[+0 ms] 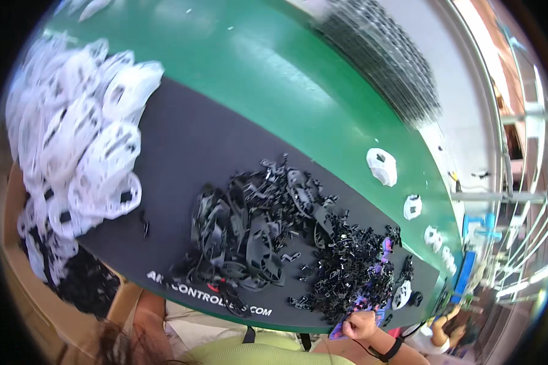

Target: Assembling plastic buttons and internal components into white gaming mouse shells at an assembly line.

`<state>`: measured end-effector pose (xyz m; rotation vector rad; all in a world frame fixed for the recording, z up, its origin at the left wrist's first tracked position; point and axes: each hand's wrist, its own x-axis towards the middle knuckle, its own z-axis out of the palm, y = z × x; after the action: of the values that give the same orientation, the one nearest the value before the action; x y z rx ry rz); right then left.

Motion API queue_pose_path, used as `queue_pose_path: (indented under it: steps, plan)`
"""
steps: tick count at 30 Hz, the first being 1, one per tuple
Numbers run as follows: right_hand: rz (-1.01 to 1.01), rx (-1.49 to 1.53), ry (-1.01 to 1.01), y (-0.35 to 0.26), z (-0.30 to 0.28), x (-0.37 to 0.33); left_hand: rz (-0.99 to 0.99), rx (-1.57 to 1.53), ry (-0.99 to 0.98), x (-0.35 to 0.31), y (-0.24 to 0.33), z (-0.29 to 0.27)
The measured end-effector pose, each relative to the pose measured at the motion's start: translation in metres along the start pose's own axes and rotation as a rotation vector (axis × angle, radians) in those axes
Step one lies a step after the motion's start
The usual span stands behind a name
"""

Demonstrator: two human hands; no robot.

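Observation:
My right hand (360, 325), with a black band on its wrist, is at the near table edge on the right. Its fingers are curled closed; whatever they might hold is hidden. Just beyond it spreads a heap of small black plastic clips (350, 267), partly over a purple and blue patterned sheet (333, 331). To the left of the clips lies a pile of larger black plastic shells (249, 243). A white plastic shell (402, 295) rests beside the clips, to the right. My left hand is not in view.
A tall pile of white plastic shells (103, 134) covers the table's left end. Below it, a cardboard box (36, 310) holds black parts. Single white shells (382, 166) sit along the green table (237, 55). Stacked grey trays (383, 61) stand behind. Another person (435, 337) is at the far right.

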<state>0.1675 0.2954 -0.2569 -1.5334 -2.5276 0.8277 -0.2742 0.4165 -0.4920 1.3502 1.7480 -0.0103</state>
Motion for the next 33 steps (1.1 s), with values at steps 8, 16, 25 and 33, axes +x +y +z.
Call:
queue_pose_path:
  steps: [8,16,25,33]
  plan:
    - [0.581,-0.105,-0.516,-0.074,-0.063,0.029,0.106,-0.291,0.012,-0.075,-0.02,0.007]
    - [0.234,-0.28,0.267,-0.003,-0.152,0.206,0.137,-0.708,0.176,-0.14,-0.089,0.019]
    - [0.432,-0.203,0.331,0.096,-0.126,0.286,0.701,-0.552,-0.147,-0.155,0.004,0.019]
    - [0.129,-0.094,0.65,-0.024,-0.14,0.233,1.093,-0.332,0.321,-0.091,0.022,0.05]
